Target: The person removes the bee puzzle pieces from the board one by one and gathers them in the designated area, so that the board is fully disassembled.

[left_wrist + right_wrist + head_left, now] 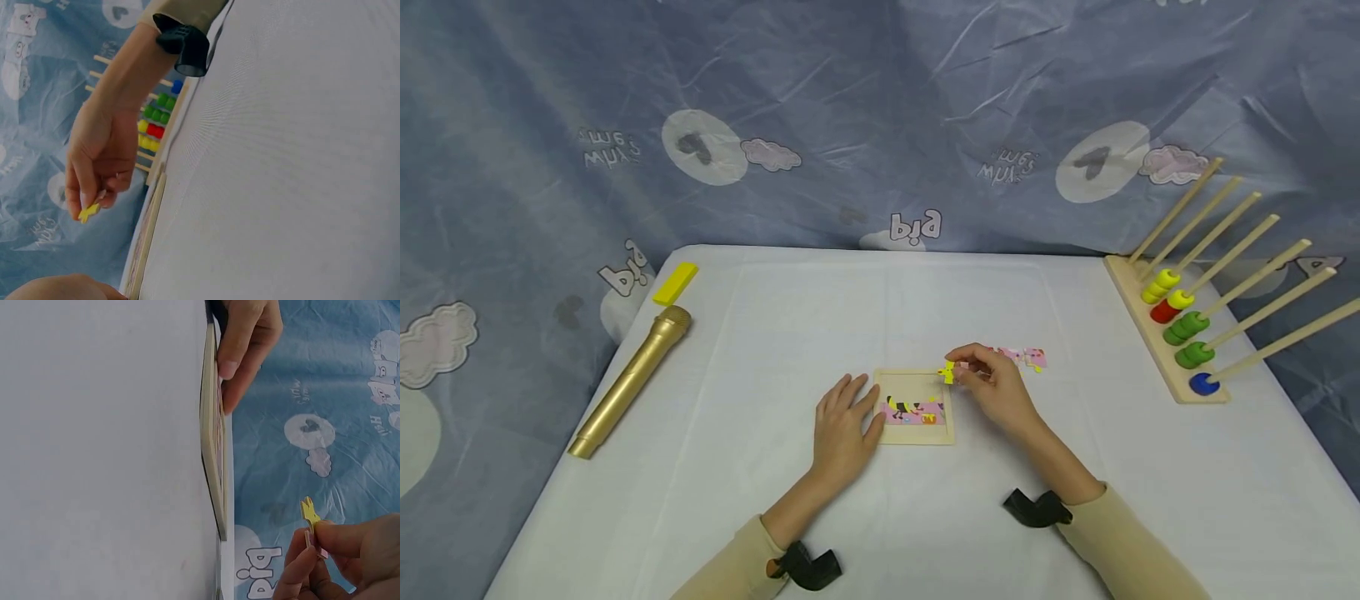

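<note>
My right hand [996, 392] pinches a yellow and pink jigsaw puzzle piece [948, 372] between thumb and fingers, raised over the right side of a shallow wooden puzzle tray [913, 439]. In the right wrist view the yellow end of the piece [309, 511] sticks out past the fingertips. Assembled pieces with a bee picture [912, 411] fill the lower part of the tray. With fingers spread, my left hand [846, 433] rests along the tray's left edge, thumb at its rim. More pink puzzle pieces [1033, 358] lie on the table behind my right hand, which partly hides them.
A wooden bead counting rack [1165, 333] with upright pegs and coloured beads stands at the right edge of the white table [790, 317]. At the left lie a gold microphone [628, 383] and a yellow block [675, 283]. A blue patterned cloth [850, 125] hangs behind.
</note>
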### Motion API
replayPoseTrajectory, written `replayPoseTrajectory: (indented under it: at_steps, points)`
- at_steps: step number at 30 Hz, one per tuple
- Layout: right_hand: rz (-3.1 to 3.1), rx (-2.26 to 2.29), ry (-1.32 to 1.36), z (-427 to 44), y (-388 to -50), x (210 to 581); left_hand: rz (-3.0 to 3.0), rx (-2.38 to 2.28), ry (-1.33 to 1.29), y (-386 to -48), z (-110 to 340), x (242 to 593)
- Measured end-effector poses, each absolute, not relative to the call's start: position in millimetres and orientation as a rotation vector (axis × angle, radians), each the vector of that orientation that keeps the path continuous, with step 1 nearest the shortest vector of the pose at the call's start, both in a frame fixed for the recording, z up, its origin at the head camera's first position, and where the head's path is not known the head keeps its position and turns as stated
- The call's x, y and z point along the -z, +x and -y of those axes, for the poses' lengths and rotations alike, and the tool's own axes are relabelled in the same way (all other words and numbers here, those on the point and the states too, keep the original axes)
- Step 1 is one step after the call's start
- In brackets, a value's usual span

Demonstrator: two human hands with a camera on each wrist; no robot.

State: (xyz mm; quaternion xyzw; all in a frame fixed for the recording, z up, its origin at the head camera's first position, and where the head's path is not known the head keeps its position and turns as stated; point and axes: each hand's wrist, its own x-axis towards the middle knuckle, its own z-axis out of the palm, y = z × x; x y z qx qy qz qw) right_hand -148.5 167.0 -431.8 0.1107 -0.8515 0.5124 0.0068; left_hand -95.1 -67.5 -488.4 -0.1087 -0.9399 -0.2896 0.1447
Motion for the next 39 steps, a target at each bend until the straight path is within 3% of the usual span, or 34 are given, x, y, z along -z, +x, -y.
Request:
replayPoseTrajectory:
  at_steps: [20,39]
  points:
    - [2.632,-1.403,-0.264,-272,-147,434,2.690,0.820,-0.313,-94,68,489]
    - [2.728,-1.192,-0.198,-267,-146,455,2.703,0.822,-0.314,-95,68,491]
